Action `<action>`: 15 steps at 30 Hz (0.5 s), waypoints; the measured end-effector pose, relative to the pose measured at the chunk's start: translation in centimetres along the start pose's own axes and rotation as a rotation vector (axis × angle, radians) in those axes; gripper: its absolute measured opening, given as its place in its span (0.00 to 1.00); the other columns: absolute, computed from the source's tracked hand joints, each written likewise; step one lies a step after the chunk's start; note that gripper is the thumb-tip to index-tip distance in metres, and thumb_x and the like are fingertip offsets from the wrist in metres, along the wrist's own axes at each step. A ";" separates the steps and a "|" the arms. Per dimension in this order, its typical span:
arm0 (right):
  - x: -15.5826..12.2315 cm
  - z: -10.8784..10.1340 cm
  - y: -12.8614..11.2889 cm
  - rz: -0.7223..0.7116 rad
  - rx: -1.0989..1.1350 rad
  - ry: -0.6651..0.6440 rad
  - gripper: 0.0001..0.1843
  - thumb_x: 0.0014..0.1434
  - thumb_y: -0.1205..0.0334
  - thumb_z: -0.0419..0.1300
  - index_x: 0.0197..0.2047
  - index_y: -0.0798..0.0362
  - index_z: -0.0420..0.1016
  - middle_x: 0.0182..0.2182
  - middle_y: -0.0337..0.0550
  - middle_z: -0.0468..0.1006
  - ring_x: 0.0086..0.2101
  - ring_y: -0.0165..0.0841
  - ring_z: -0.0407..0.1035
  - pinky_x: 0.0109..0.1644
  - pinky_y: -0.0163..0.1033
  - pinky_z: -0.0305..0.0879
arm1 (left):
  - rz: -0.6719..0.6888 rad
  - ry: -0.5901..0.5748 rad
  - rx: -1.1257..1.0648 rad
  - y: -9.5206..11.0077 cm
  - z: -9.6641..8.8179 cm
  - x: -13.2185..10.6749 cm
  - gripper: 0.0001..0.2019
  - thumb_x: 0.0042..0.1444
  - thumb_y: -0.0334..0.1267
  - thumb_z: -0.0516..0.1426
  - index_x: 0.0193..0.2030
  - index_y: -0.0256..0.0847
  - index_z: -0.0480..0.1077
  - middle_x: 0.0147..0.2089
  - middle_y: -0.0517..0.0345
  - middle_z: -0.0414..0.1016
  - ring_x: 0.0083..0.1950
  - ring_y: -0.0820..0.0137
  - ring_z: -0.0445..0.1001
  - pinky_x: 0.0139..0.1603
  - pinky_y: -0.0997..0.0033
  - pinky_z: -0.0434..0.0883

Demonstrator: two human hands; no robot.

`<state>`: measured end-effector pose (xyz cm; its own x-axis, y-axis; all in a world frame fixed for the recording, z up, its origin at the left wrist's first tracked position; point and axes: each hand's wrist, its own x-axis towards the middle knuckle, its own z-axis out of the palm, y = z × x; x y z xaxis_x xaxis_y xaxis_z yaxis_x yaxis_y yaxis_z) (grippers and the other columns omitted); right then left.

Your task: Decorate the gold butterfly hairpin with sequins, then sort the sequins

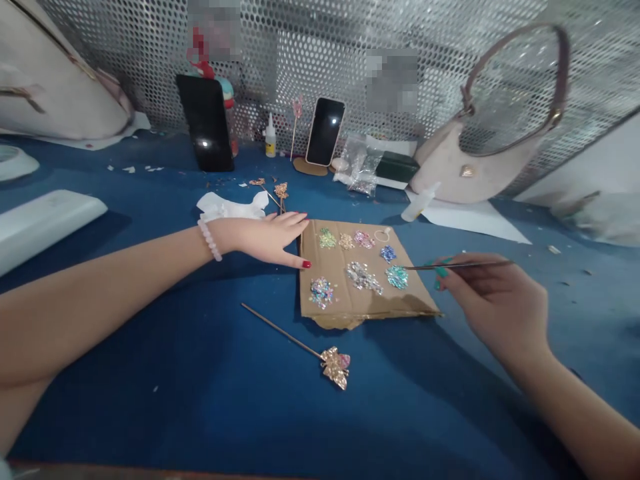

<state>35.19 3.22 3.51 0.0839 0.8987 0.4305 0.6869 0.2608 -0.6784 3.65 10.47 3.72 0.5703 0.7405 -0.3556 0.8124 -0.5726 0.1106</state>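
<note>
Turquoise pieces point(397, 277) lie in a small heap toward the right side of the cardboard point(330, 263), and the tip of your slender tool point(463, 266) is right at the heap's edge. Your right hand point(505, 313) has its fingers pinched around that tool; I cannot tell whether it is a pick or tweezers. Your left hand point(267, 239) lies palm down with fingers spread, grasping nothing, their tips at the cardboard's left edge. Use it as a light weight, so the cardboard does not slip and jolt the heaps together. Work at the rim of the heap with little pressure, and mind the blue heap point(388, 253) just behind it and the silver heap point(361, 275) to its left, since a stray nudge could mix the colours. A butterfly-topped stick point(334, 365) lies nearer you on the blue bench point(200, 400). White scraps point(129, 169) dot the far left, so dropped pieces could be hard to spot there. At the back stands a perforated metal screen point(325, 40), with a phone point(326, 132), a dark tablet point(206, 123) and, at the right, a pale handbag point(480, 177) before it
</note>
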 end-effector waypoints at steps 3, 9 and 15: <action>-0.2 -0.6 1.7 -0.025 -0.066 0.009 0.09 0.50 0.57 0.61 0.35 0.50 0.71 0.25 0.40 0.78 0.22 0.32 0.71 0.24 0.37 0.68 | -0.008 0.069 -0.011 0.2 0.8 0.0 0.46 0.55 0.65 0.38 0.68 0.29 0.29 0.69 0.45 0.23 0.69 0.59 0.27 0.66 0.56 0.40; 0.0 -1.0 3.3 -0.141 -0.201 -0.070 0.06 0.51 0.59 0.58 0.31 0.51 0.73 0.28 0.42 0.79 0.25 0.32 0.72 0.24 0.34 0.65 | 0.023 0.156 -0.054 0.0 1.7 0.0 0.45 0.55 0.66 0.39 0.68 0.33 0.31 0.70 0.45 0.27 0.69 0.57 0.29 0.66 0.52 0.41; 0.2 -1.0 3.5 -0.108 -0.133 -0.114 0.09 0.52 0.58 0.58 0.34 0.54 0.72 0.31 0.44 0.78 0.28 0.34 0.73 0.31 0.38 0.69 | 0.026 0.214 -0.052 0.1 2.0 -0.1 0.44 0.56 0.65 0.39 0.68 0.31 0.34 0.70 0.44 0.29 0.69 0.56 0.32 0.66 0.53 0.40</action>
<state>38.34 3.99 1.81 -0.0721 0.9040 0.4214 0.7772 0.3157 -0.5443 3.45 9.58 1.88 0.5992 0.7869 -0.1477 0.7993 -0.5773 0.1669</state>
